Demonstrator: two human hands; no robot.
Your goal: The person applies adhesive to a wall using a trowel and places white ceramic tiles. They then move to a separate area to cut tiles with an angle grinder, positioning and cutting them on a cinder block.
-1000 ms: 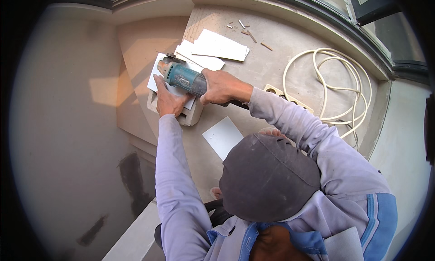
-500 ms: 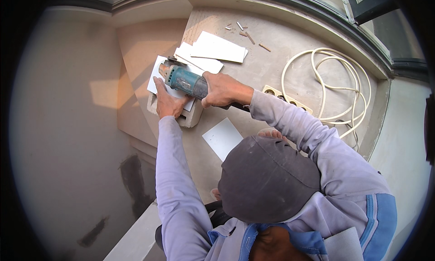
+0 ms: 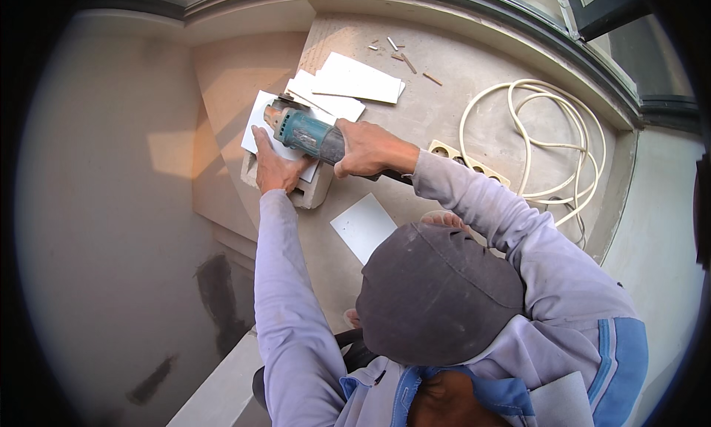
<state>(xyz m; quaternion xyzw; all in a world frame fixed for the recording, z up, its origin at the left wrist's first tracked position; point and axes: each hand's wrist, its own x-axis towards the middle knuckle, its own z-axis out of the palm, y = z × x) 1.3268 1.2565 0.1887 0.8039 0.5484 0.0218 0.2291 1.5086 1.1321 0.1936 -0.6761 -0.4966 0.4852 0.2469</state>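
My right hand [image 3: 368,148] is closed round the dark rear body of a teal angle grinder [image 3: 305,133]. The grinder lies across a white tile [image 3: 257,119], its head and disc guard toward the tile's far edge. Gripping the tile's near part is my left hand [image 3: 278,165], its fingers spread over the top and against the block beneath. That block is a pale, hollow concrete block [image 3: 318,191]. The grinder partly covers the tile, and the disc's contact with it cannot be made out.
More white tile pieces [image 3: 358,77] lie overlapped beyond the grinder. Another tile [image 3: 364,227] is flat on the floor near my feet. Small offcuts [image 3: 408,62] are scattered farther off. To the right are a cream power strip [image 3: 469,162] and a coiled cable [image 3: 518,123]. A wall [image 3: 104,190] stands left.
The grinder and my right hand have shifted slightly to the right. My left hand and the tile have stayed in place.
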